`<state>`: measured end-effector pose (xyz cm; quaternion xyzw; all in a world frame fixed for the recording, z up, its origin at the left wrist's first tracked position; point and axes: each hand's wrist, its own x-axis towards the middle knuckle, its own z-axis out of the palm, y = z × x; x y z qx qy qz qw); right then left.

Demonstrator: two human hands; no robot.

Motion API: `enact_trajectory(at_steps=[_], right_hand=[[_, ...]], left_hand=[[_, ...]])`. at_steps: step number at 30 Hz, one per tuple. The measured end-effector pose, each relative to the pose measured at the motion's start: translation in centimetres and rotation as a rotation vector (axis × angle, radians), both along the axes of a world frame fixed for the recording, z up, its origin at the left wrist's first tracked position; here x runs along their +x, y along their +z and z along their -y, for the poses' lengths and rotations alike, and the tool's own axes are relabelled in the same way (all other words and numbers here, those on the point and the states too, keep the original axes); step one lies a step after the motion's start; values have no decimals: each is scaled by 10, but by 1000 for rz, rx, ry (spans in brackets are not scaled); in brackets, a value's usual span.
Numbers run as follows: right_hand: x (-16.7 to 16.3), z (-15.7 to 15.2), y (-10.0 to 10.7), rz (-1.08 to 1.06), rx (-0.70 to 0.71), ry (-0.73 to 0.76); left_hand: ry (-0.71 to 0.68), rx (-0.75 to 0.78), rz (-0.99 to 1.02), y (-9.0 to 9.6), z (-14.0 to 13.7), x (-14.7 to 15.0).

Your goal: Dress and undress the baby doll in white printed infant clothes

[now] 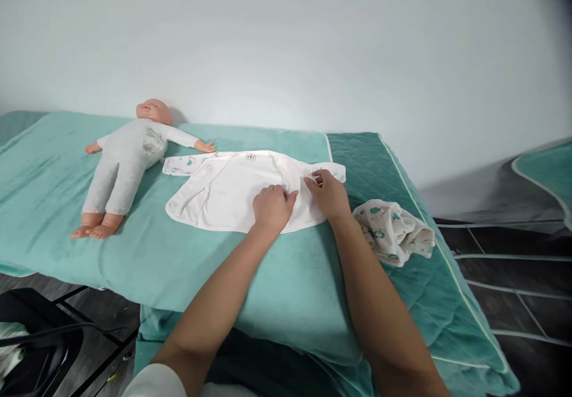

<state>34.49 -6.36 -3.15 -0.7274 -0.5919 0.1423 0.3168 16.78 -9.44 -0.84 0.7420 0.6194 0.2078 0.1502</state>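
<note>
Steady shirt (227,191) with left hand (273,207), curled | ease sleeve (338,171) flat with right hand (328,193), narrowed — cannot tell either grip

The neck label (251,157) on the white baby top (227,191) is too small to read. The right forearm (379,290) hides part of the crumpled patterned garment (395,230); the left edge crops the black chair (27,309).

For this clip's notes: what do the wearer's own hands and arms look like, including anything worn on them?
The left hand and right hand are both bare, with no gloves, rings, watch or markings visible. Both forearms are uncovered. A white sleeve edge shows on the left arm; no sleeve shows on the right.
</note>
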Motion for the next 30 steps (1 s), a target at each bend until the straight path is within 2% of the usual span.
enact_trajectory(at_steps=[4, 7, 11, 13, 15, 17, 19, 21, 23, 26, 30], right_hand=[[-4, -2, -2, -21, 27, 46], [-3, -3, -1, -35, 41, 34], [2, 3, 4, 28, -74, -12], [2, 7, 8, 106, -95, -29], [-1, 9, 11, 170, -11, -16], [-6, 10, 12, 169, 141, 72], [-14, 10, 11, 114, 264, 227], [-24, 10, 9, 59, 304, 375], [-31, 8, 6, 27, 265, 468], [-36, 2, 1, 29, 183, 532], [-40, -21, -5, 196, 91, 626]], left_hand=[[11, 6, 13, -3, -5, 4], [48, -52, 124, -2, -4, -2], [88, -153, 260, 0, 0, -9], [72, -111, 247, -1, 2, -10], [35, -17, 210, -2, 4, -11], [-23, 73, 187, -4, 7, -11], [-92, 116, 181, -5, 11, -11], [-154, 116, 164, -5, 16, -11], [-196, 97, 115, -5, 19, -11], [-215, 66, 86, -6, 22, -10], [-176, 38, 209, -10, 25, -11]])
